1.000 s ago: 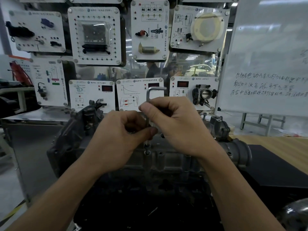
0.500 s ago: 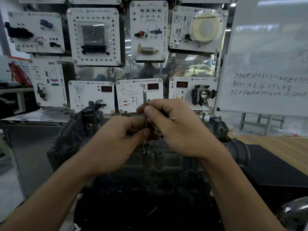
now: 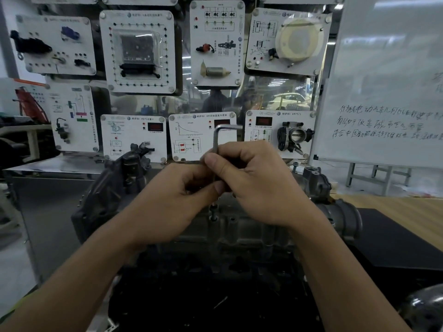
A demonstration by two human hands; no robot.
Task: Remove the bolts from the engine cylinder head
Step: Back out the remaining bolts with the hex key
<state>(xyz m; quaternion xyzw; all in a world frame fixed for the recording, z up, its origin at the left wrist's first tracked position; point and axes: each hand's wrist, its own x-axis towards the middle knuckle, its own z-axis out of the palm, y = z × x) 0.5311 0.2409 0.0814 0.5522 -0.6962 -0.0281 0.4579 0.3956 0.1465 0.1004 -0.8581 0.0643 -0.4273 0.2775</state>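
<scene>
Steel hex key (image 3: 216,138) pinched by left hand (image 3: 171,207) and right hand (image 3: 262,188), bolt (image 3: 214,212) just below them

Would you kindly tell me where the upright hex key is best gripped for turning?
Probably the short arm at the top of the hex key, taken from the right: the key stands upright over the bolt, that arm juts rightward, bare, while the left hand and right hand pinch the thin shaft below.
</scene>
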